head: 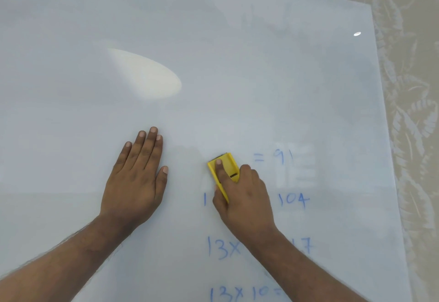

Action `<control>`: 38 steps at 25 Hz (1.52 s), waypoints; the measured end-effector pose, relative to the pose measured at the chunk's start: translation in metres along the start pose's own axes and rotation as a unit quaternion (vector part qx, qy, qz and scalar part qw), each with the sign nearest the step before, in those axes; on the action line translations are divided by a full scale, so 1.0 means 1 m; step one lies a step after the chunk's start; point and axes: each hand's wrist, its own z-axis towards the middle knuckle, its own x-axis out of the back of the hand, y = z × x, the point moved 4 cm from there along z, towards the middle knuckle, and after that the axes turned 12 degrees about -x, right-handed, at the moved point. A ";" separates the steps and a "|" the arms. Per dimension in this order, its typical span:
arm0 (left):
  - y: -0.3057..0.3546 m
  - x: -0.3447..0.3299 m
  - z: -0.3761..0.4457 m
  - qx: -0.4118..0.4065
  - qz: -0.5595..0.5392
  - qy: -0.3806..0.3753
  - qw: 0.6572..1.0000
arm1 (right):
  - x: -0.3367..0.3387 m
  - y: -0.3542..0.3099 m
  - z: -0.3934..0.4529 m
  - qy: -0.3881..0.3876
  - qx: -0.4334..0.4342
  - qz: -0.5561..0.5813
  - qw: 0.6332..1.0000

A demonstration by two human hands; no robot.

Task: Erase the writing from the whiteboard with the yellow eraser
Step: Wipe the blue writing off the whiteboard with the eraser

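Note:
A large whiteboard (213, 64) fills most of the view. Blue handwritten sums (294, 200) run down its lower right part, with "= 91", "104", "13x" and "13x10=" legible; my right arm hides parts of them. My right hand (244, 192) grips the yellow eraser (225, 166) and presses it flat on the board, left of "= 91", index finger stretched along its top. My left hand (137, 176) lies flat on the board to the left, palm down, fingers together, holding nothing.
The board's upper and left areas carry only faint smears and a bright light reflection (147, 76). Past the board's right edge is a beige wall with a leaf pattern (413, 111). Two small round fixings (357, 34) sit near the top.

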 end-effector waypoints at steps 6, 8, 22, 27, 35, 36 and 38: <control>0.002 0.000 -0.009 0.004 0.000 -0.013 1.000 | 0.019 0.076 0.000 0.024 -0.069 -0.021 0.997; 0.003 0.000 -0.010 0.008 0.000 -0.012 1.000 | 0.023 0.089 0.016 0.031 -0.120 0.004 0.992; 0.006 -0.001 -0.020 0.015 -0.008 -0.023 1.000 | 0.022 0.105 0.000 0.025 -0.061 -0.019 0.998; 0.008 0.000 -0.020 0.021 -0.006 -0.023 0.999 | 0.026 0.127 0.032 0.053 -0.172 0.025 0.983; 0.012 -0.002 -0.027 0.027 -0.012 -0.021 0.999 | 0.016 0.110 -0.011 0.012 -0.100 0.016 0.995; 0.012 -0.001 -0.028 0.026 -0.011 -0.020 0.999 | 0.016 0.115 -0.018 0.004 -0.089 0.004 0.996; 0.013 -0.001 -0.030 0.025 -0.010 -0.022 0.999 | 0.019 0.133 -0.027 0.006 -0.091 -0.013 0.996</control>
